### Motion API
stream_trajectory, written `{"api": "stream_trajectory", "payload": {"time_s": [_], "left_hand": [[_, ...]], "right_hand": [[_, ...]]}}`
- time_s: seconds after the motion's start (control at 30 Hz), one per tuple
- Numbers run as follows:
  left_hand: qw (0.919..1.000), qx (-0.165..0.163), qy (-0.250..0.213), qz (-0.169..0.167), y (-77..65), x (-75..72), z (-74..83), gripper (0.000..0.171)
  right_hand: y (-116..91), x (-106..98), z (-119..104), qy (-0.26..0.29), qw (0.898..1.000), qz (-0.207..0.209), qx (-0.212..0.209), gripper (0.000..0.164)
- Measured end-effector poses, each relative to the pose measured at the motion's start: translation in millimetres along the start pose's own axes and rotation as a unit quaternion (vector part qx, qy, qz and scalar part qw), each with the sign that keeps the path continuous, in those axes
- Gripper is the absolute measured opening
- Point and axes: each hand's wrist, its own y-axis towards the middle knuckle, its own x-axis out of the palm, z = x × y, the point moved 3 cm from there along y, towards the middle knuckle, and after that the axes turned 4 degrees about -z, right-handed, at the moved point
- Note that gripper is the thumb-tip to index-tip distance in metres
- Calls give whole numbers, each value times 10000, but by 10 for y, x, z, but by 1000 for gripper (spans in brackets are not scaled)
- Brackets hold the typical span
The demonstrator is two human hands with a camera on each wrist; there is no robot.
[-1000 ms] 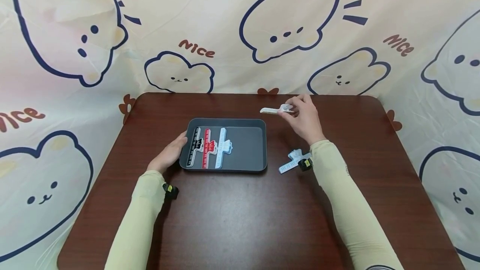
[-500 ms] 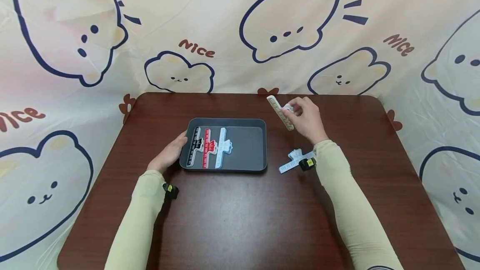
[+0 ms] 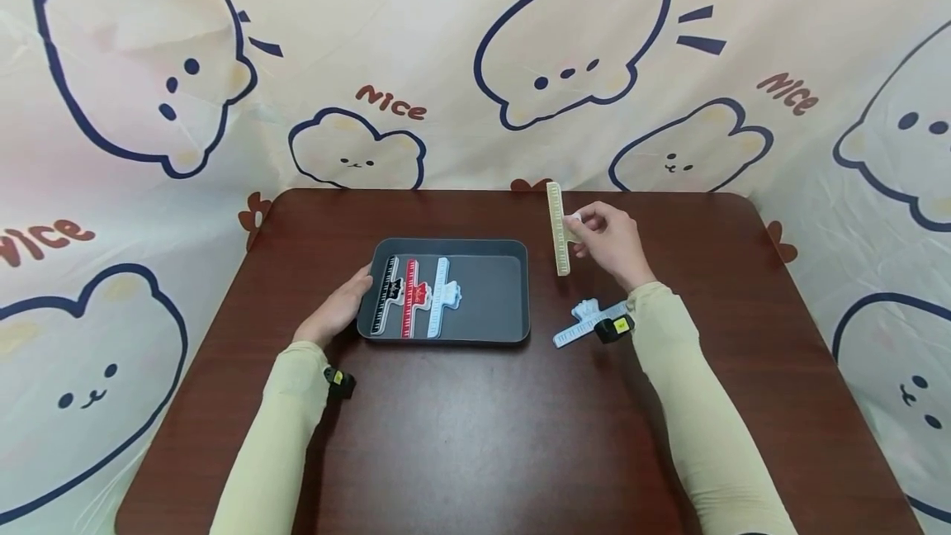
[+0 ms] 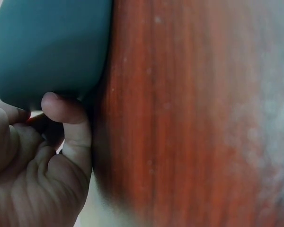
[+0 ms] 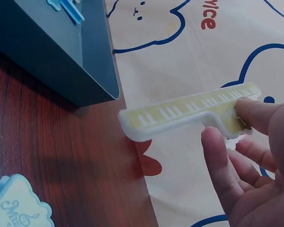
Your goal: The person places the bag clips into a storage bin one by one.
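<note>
My right hand [image 3: 615, 244] pinches a pale yellow clip [image 3: 558, 229] by its lever, raised over the back of the table right of the tray. In the right wrist view this clip [image 5: 189, 109] shows a long jaw with white piano-key marks. The left hand [image 3: 336, 304] rests against the left end of a dark grey tray [image 3: 490, 337]; its thumb [image 4: 66, 111] touches the end wall. Inside the tray, a black clip [image 3: 385, 295], a red clip [image 3: 410, 300] and a light blue clip [image 3: 438, 297] lie side by side at the left.
Another light blue clip [image 3: 587, 322] lies on the brown table [image 3: 475, 428] right of the tray, partly hidden by the right wrist's camera [image 3: 613, 328]. A patterned cloth [image 3: 461, 48] hangs behind the table and at both sides.
My right hand has turned the yellow clip from lying sideways to nearly upright, its keyed face now showing, and come slightly nearer. The left hand and tray stay in place.
</note>
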Motion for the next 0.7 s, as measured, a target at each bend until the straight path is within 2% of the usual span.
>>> {"api": "stream_trajectory", "payload": {"time_s": [0.13,0.37,0.5,0.7], "left_hand": [[10000,-42,-49,-11,3,8,-17,60],[9999,148,5,18,2,-1,-1,58],[9999,142,32,19,14,1,-3,58],[9997,241,1,35,6,-1,10,58]], "right_hand": [[3,7,33,199,9998,-17,61,42],[-12,34,12,761,9968,-213,136,37],[-16,41,7,992,9944,-315,182,37],[-9,41,33,1021,9942,-315,141,40]]}}
